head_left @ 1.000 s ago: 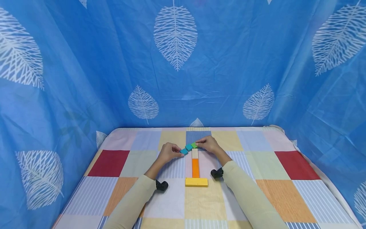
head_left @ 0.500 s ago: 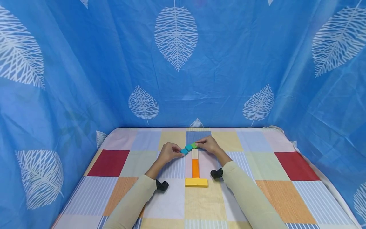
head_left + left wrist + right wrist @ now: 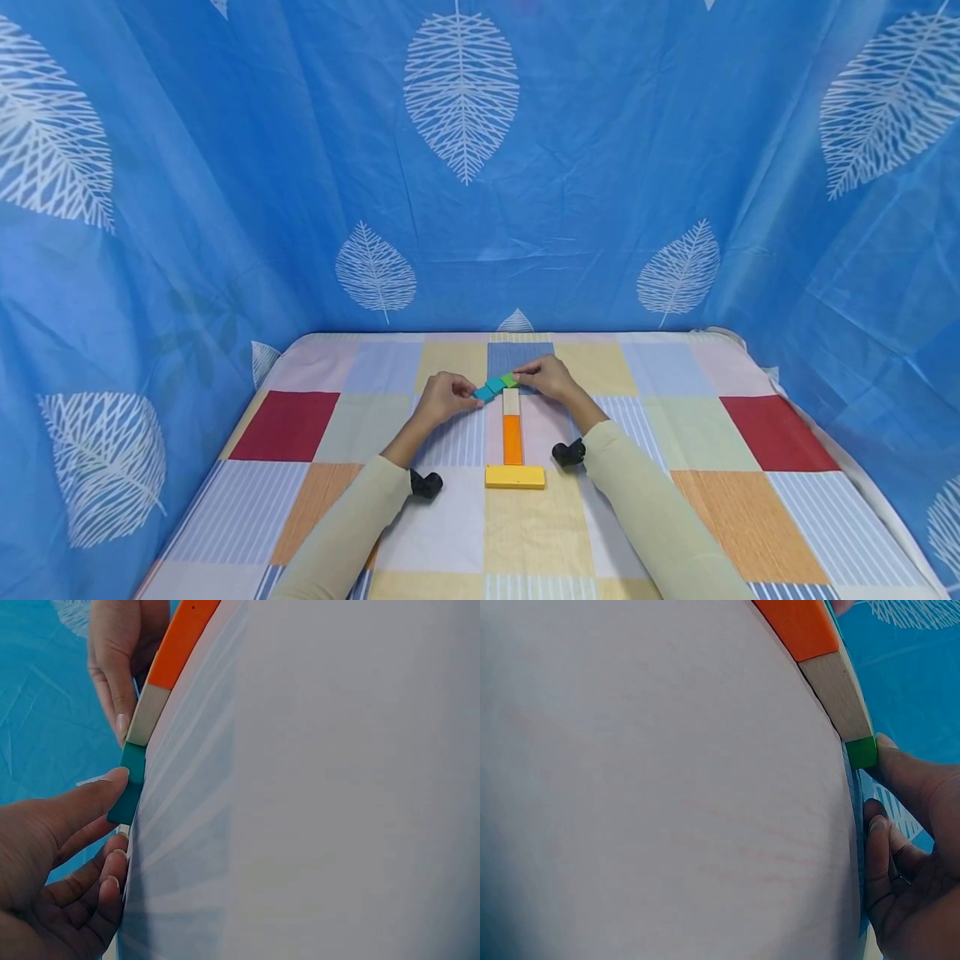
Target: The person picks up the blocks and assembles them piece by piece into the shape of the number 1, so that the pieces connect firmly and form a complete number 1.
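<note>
A slanted row of small blocks lies at the top of a column of blocks. My left hand [image 3: 444, 398] pinches the teal block [image 3: 482, 394] at the row's lower left end; in the left wrist view its thumb presses on the teal side [image 3: 129, 796]. Another teal block [image 3: 495, 385] sits in the middle. At the upper right end, my right hand [image 3: 549, 379] holds the green block [image 3: 508, 380] between thumb and fingers, the thumb against its side in the right wrist view. Below the row come a pale wooden block [image 3: 512, 402], an orange block [image 3: 512, 440] and a crosswise yellow block [image 3: 515, 477].
A patchwork cloth [image 3: 420, 533] covers the table. Blue curtains [image 3: 555, 208] with white leaf prints hang at the back and both sides. Each wrist wears a small black camera, one by the left cuff [image 3: 426, 485] and one by the right cuff [image 3: 568, 453].
The left teal block has shifted slightly up against the middle teal block, so the row is more even. Both hands have otherwise stayed nearly in place.
</note>
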Demonstrator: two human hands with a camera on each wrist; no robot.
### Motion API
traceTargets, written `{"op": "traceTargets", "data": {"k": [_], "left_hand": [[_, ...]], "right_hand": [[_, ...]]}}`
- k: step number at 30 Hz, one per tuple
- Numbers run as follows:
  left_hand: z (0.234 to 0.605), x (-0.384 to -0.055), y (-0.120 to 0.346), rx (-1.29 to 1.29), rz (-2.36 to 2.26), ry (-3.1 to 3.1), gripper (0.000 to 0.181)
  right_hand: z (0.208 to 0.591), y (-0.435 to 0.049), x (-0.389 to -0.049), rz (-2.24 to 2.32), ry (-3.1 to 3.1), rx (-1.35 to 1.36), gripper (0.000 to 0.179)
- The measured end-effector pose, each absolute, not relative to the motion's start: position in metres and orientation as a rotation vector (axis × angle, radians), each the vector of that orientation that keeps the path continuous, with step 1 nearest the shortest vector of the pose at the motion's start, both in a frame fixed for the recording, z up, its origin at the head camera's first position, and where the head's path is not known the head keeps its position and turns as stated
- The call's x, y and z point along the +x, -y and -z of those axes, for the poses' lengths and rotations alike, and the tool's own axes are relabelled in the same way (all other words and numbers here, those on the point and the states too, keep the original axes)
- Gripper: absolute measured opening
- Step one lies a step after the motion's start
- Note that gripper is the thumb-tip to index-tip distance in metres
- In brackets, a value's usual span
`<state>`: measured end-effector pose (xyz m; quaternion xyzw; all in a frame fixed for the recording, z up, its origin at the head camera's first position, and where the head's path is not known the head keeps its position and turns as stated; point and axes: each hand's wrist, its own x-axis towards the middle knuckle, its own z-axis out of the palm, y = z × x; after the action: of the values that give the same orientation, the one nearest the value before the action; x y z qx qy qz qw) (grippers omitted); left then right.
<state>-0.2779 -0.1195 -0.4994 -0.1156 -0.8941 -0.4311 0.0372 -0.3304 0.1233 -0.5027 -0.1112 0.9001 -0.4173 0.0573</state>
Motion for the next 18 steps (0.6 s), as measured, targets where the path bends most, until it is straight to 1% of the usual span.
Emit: {"op": "traceTargets", "data": {"k": [6,18], "left_hand": [[0.5014,-0.2785,0.1194,-0.336,1.339,2.738,0.018],[0.5016,-0.2797,0.1194,-0.344,1.336,2.745,0.019]], "right_hand": [[0.5024,-0.1232,-0.3305,1.275,-2.728,-0.363,0.024],[0.5017,-0.1230,-0.3307,1.282,-2.715,-0.325,0.024]]}}
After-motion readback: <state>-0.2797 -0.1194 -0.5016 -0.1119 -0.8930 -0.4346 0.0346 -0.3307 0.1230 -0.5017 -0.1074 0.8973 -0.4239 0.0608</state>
